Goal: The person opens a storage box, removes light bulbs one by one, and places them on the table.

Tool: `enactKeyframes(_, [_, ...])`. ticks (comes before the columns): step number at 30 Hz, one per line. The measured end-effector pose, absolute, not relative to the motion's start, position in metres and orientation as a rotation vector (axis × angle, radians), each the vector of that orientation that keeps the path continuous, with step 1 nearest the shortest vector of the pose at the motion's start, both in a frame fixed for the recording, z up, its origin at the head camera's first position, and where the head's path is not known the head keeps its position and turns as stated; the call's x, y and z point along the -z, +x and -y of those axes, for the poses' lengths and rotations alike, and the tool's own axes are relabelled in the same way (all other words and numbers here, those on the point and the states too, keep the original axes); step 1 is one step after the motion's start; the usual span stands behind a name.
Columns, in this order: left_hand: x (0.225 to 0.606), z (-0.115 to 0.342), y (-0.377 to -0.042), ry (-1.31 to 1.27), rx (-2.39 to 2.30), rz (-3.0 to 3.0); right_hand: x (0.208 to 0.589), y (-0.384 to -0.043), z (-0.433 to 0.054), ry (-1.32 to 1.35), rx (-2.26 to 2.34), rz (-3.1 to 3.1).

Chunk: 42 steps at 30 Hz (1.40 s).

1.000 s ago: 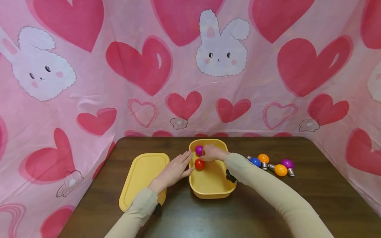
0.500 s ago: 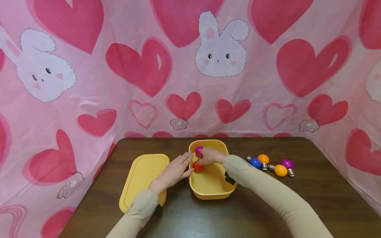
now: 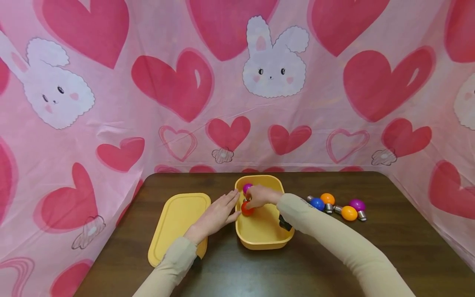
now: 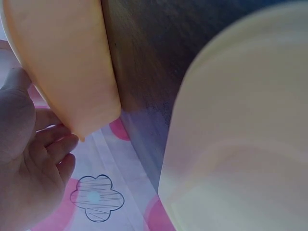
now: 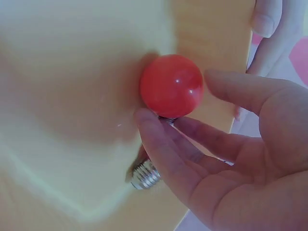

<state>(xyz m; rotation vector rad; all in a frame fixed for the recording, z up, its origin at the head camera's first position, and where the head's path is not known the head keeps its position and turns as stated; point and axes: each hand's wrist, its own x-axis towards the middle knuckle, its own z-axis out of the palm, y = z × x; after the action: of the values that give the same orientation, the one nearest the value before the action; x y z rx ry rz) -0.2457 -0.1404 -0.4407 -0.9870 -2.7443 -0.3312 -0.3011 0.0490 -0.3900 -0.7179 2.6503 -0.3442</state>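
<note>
In the head view a yellow box [image 3: 263, 239] contains a red light bulb [image 3: 247, 209] and a purple light bulb [image 3: 248, 188]. My right hand [image 3: 261, 196] reaches inside, its fingers curled round the red bulb. In the right wrist view the thumb lies close beside the red globe [image 5: 172, 86], and fingers are at its screw base. Another metal screw base [image 5: 146, 174] shows below; its globe is hidden behind the fingers. With fairly straight fingers, my left hand [image 3: 219, 212] touches the box's left rim, also seen at the box wall [image 4: 67, 57] in the left wrist view.
A yellow lid [image 3: 178, 222] lies flat on the dark wooden table [image 3: 237, 272], left of the box. To the right are several loose bulbs: a blue bulb [image 3: 317, 204], orange bulbs [image 3: 349, 213] and a purple one [image 3: 358, 205]. A pink heart-patterned cloth [image 3: 222, 103] hangs behind.
The right hand has shifted slightly nearer me, from beside the purple bulb onto the red one. The red bulb has moved a little, and its metal base now shows. The left hand stays put.
</note>
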Motion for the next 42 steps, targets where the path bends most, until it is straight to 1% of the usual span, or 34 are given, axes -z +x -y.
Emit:
enactKeyframes(15, [0.44, 0.141, -0.245, -0.984, 0.328, 2.72, 0.391, -0.292, -0.042, -0.686, 0.337, -2.683])
enactKeyframes(27, [0.441, 0.141, -0.246, -0.975, 0.361, 2.756, 0.392, -0.29, -0.047, -0.777, 0.279, -2.681])
enactKeyframes(33, [0.44, 0.141, -0.244, -0.966, 0.368, 2.778, 0.388, -0.285, -0.051, -0.729, 0.298, -2.659])
enactKeyframes(42, [0.442, 0.141, -0.245, -0.984, 0.313, 2.726, 0.377, -0.282, -0.067, -0.845, 0.334, -2.701])
